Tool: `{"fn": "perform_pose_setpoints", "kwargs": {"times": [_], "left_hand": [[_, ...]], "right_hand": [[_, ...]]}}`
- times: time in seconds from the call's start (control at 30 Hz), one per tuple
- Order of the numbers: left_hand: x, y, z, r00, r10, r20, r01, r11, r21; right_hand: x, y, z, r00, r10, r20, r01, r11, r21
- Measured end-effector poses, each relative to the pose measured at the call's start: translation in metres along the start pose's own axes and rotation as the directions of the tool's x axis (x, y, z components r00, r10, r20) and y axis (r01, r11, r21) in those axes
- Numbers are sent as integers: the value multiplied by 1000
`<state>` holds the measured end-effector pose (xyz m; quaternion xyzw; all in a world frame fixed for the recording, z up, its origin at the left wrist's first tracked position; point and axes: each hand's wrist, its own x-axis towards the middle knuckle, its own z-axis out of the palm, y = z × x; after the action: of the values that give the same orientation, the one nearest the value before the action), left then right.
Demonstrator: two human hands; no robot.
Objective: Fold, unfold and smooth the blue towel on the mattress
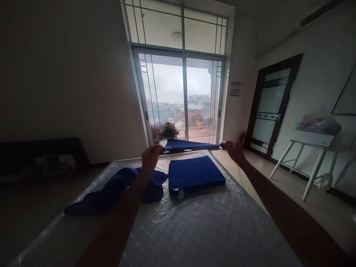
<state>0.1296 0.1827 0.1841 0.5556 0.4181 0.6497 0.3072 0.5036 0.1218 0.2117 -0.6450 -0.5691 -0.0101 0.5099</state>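
A blue cloth [191,145] is stretched out in the air between my two hands, above the far end of the plastic-covered mattress [200,226]. At its left end, my left hand [151,158] pinches a corner. My right hand [233,148] grips the opposite corner, with some fingers raised. Below the held cloth lies a neat folded stack of blue cloth [196,172], a white tag showing at its near edge. Left of the stack is a crumpled blue cloth [111,191], partly hidden behind my left forearm.
Glass sliding doors [183,96] stand beyond the mattress, with a potted plant [170,130] near them. To the right are a dark-framed door [274,107] and a stool [317,148] bearing a white box and a plastic bag. A dark low piece of furniture [41,159] sits at left.
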Motion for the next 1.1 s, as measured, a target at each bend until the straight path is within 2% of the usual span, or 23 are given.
{"fn": "perform_pose_setpoints", "kwargs": {"times": [0.1,0.17,0.23,0.3,0.5,0.63,0.7,0.8,0.87,1.0,1.1], "left_hand": [[-48,-74,17,994,-102,40,101,994,42],[-76,-112,24,986,-159,51,154,984,93],[-94,-136,26,978,-201,55,192,971,142],[-101,-146,23,973,-221,65,207,963,174],[-96,-142,15,968,-234,90,215,960,181],[-98,-139,13,976,-180,119,162,976,147],[-99,-140,11,977,-173,125,139,961,240],[-100,-139,8,974,-168,154,77,879,470],[-100,-136,9,974,-155,164,40,835,548],[-92,-115,6,976,-122,183,-17,788,616],[-73,-92,-16,972,-78,223,-108,693,713]], "right_hand": [[-47,62,45,994,98,51,-94,992,-85],[-78,97,69,979,192,66,-185,978,-101],[-99,122,84,958,276,79,-270,959,-86],[-109,137,90,947,310,89,-306,950,-59],[-102,143,89,964,247,98,-246,969,-19],[-99,138,87,972,229,55,-226,973,-56],[-99,138,86,970,234,67,-228,970,-89],[-100,139,87,955,272,120,-249,952,-179],[-100,138,88,959,247,136,-207,943,-260],[-105,122,93,992,-14,129,59,933,-355],[-112,105,99,958,-242,156,285,876,-390]]}}
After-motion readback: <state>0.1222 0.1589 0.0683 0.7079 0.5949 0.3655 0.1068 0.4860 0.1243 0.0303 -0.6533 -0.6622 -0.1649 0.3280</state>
